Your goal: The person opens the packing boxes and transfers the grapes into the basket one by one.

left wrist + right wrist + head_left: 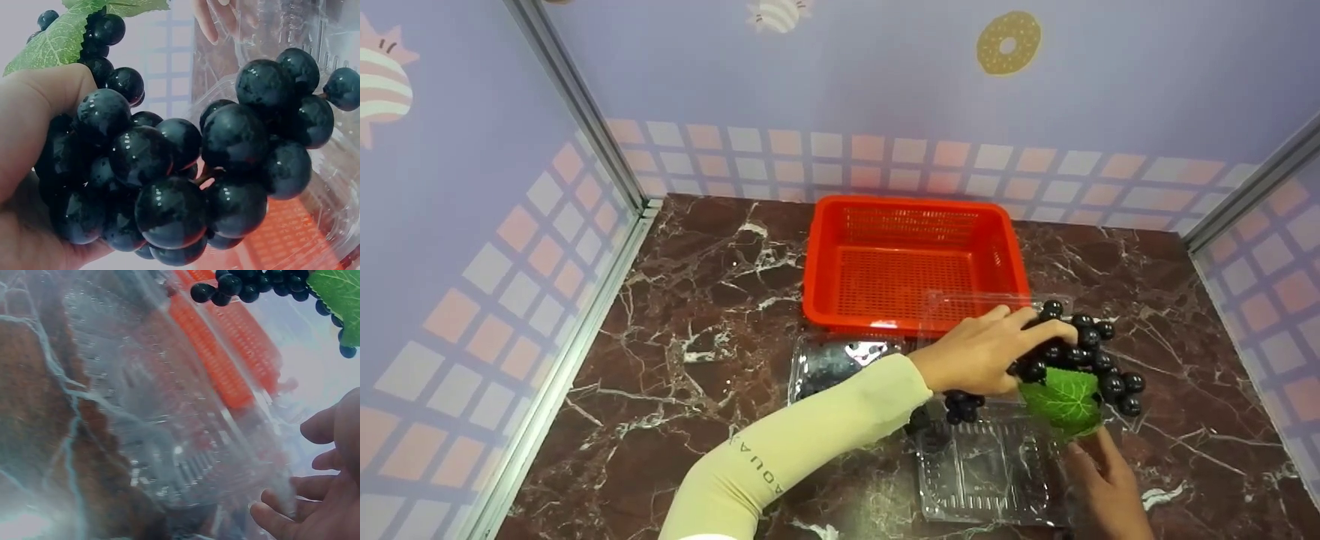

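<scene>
1. Head view: the left hand (997,351) grips black grapes (1089,337), which spread to its 3 o'clock; a green leaf (1063,401) sits at 4.
2. At 5 o'clock, the right hand (1110,484) has its fingers loosely apart beside a clear box (982,472); whether they touch it, I cannot tell.
3. That box lies at the left hand's 6 o'clock.
4. Filled box (867,351): 9 o'clock, dark contents.
5. Red basket (907,277): 10 o'clock.

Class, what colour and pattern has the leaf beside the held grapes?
The leaf is green with paler veins, showing best in the head view.
</scene>
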Demonstrator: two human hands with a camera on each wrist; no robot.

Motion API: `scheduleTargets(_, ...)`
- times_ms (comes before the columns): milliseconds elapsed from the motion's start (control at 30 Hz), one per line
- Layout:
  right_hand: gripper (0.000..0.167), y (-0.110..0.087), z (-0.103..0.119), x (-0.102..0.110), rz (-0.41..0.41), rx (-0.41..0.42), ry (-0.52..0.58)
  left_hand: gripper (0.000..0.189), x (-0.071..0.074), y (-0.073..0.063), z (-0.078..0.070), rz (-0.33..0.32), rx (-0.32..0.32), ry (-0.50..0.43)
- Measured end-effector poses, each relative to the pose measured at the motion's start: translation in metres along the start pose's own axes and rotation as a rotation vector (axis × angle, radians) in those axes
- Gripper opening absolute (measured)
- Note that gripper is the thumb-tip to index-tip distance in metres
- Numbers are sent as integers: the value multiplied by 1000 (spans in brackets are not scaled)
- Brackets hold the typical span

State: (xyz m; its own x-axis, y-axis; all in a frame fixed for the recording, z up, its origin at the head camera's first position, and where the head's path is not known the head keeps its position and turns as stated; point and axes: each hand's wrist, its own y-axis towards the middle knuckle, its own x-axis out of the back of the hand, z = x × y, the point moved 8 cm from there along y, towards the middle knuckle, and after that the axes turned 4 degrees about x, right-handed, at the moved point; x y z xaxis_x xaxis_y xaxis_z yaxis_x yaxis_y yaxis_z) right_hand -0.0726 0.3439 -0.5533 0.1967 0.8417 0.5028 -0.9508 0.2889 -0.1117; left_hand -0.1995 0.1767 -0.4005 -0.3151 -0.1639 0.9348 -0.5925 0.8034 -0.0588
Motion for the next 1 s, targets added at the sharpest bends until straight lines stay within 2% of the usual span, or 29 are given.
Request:
scheduleTargets(267,65,3,23,10,-14,89,-110,83,19,-7,-2,-51,-19,-9)
scheduleTargets(433,70,5,32,13,39,59,-125,84,32,-14,-1,-79,-29,-12)
scheduleTargets(533,70,5,38,16,43,58,-127,84,41,-18,-1,-107,-35,-1)
scheduleTargets(733,66,7,58,20,15,119,-127,82,57,-26,2,-144,-21,-1)
scheduleTargets(1000,57,7,83,19,-38,223,-169,83,67,-37,7,-192,-25,-2)
